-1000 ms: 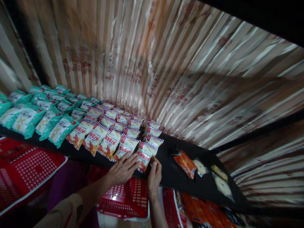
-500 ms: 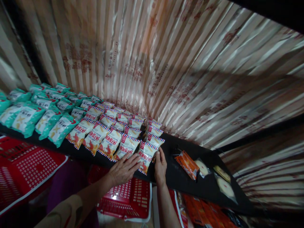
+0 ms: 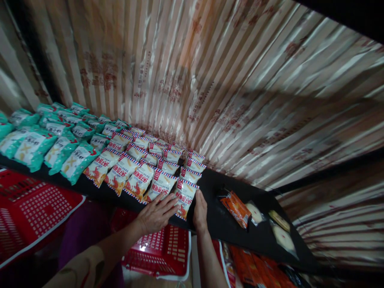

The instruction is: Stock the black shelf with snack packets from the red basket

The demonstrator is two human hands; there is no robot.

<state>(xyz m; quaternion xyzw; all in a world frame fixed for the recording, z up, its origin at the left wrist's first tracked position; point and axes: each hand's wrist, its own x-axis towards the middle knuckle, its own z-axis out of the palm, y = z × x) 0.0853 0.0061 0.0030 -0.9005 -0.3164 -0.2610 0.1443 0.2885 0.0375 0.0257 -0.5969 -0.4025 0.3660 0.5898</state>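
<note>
My left hand (image 3: pixel 159 213) lies with its fingers stretched out across the lower edges of two white-and-orange snack bags, at the left side of the end snack bag (image 3: pixel 185 199). My right hand (image 3: pixel 200 208) stands upright against that bag's right edge, fingers extended, part of them hidden. The end bag leans at the front of a column of similar bags (image 3: pixel 191 175). To its left, a neighbouring snack bag (image 3: pixel 161 186) stands in the front row, with several more bags in rows behind.
Teal snack bags (image 3: pixel 78 160) fill the left of the black shelf (image 3: pixel 210 186). An orange packet (image 3: pixel 235 210) and flat round packs (image 3: pixel 283 236) lie on the right. Red baskets (image 3: pixel 168 256) stand below; a striped sheet (image 3: pixel 168 72) hangs behind.
My right hand has shifted slightly left and down along the end bag's right edge. The bags just behind the end bag sit a little further left. My left hand stays in place.
</note>
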